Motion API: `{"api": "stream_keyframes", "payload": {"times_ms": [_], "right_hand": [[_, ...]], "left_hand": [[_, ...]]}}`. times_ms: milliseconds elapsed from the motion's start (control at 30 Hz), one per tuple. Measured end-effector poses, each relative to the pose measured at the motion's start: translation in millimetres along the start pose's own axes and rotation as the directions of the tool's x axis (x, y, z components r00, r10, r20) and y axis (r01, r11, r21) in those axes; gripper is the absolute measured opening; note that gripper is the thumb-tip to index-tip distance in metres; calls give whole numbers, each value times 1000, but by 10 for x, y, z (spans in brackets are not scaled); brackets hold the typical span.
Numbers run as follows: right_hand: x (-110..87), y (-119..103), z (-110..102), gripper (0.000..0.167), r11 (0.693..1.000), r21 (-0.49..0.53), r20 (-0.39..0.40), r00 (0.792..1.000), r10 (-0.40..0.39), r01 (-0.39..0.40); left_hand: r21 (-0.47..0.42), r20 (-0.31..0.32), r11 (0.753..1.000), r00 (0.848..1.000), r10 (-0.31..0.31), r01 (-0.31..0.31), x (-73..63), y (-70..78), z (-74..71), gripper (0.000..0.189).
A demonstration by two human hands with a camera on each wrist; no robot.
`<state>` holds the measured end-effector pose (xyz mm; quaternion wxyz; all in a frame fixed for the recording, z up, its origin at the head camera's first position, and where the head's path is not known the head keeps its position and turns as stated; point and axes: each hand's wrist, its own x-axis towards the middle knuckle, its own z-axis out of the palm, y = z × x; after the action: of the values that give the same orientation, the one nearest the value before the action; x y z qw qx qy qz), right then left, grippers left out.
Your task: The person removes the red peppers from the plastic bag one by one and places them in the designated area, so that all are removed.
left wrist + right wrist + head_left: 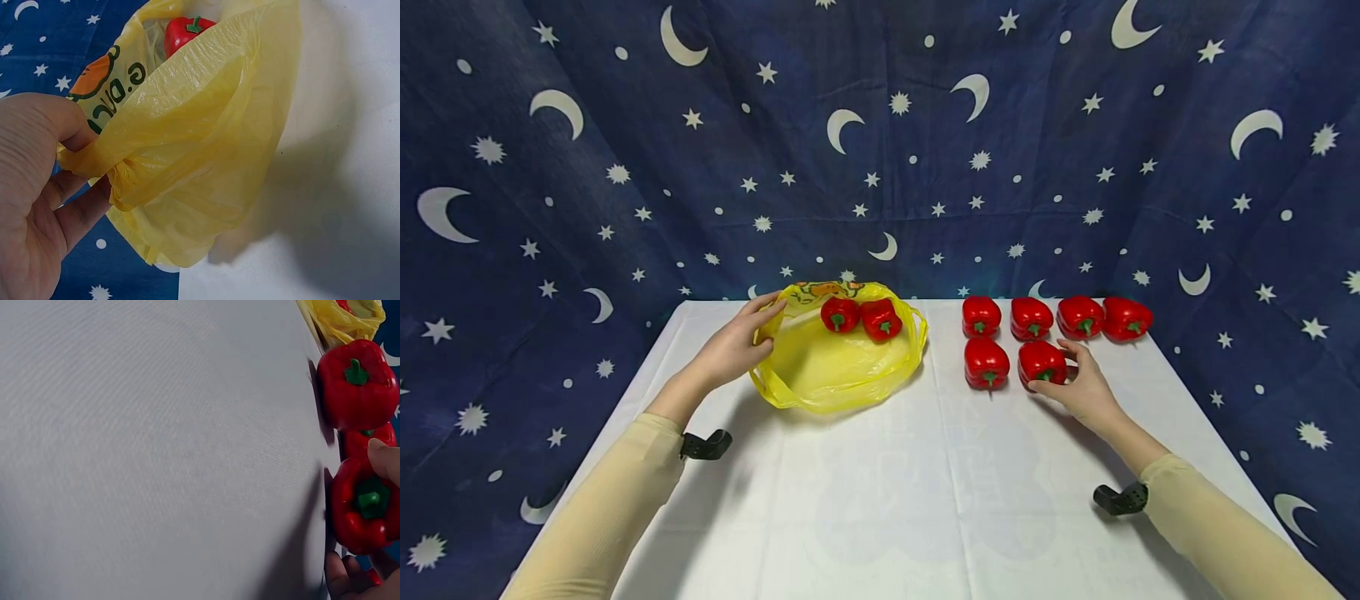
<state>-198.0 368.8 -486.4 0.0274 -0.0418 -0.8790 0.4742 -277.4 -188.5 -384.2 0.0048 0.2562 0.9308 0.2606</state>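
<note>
My left hand (735,343) pinches the left rim of a yellow plastic bag (820,379), which stands with its mouth spread. In the left wrist view, the bag's thin film (187,137) bunches at my thumb and fingers. Two red bell peppers lie inside at the back, one on the left (840,315), the other beside it (881,321). My right hand (1086,387) grips a red bell pepper (1041,363) in the front row, thumb on the near side and fingers behind. The right wrist view shows its green stem (372,499) facing the camera.
Just left of the gripped pepper sits another red bell pepper (987,363). Behind them stand several more in a row, from the leftmost (981,317) to the rightmost (1127,319). A white cloth covers the table (880,500); a dark star-and-moon curtain (895,150) hangs behind.
</note>
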Motion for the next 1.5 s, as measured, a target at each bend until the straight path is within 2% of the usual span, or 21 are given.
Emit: {"api": "stream_keyframes", "payload": {"times_ms": [200,400,633,767,900,1067,1300,1500], "right_hand": [[-20,-8,-73,104,1000,-10,-14,1000,-15,15],[-39,-87,-175,98,998,-10,-67,996,-60,60],[-70,-416,-267,84,990,-11,-156,978,-139,139],[-56,-650,-233,78,983,10,-165,970,-179,183],[-56,-915,-114,70,973,36,-118,968,-222,228],[-36,-1193,151,63,949,76,-14,952,-306,307],[79,-1491,560,64,947,119,149,938,-313,298],[262,-1634,879,64,942,159,217,920,-326,296]], "left_hand": [[-4,-10,1000,1000,11,-11,3,-8,5,68],[-5,-12,1000,1000,12,-12,4,-19,5,68],[-5,-19,1000,1000,16,-16,-1,-13,14,68],[-13,-25,1000,1000,14,-15,1,-8,13,68],[-16,-20,1000,1000,19,-20,16,6,4,68],[-13,-10,1000,1000,25,-25,89,51,-14,68],[-15,1,1000,1000,15,-15,199,133,-33,68],[-38,-9,999,1000,1,-1,274,157,-53,68]]}}
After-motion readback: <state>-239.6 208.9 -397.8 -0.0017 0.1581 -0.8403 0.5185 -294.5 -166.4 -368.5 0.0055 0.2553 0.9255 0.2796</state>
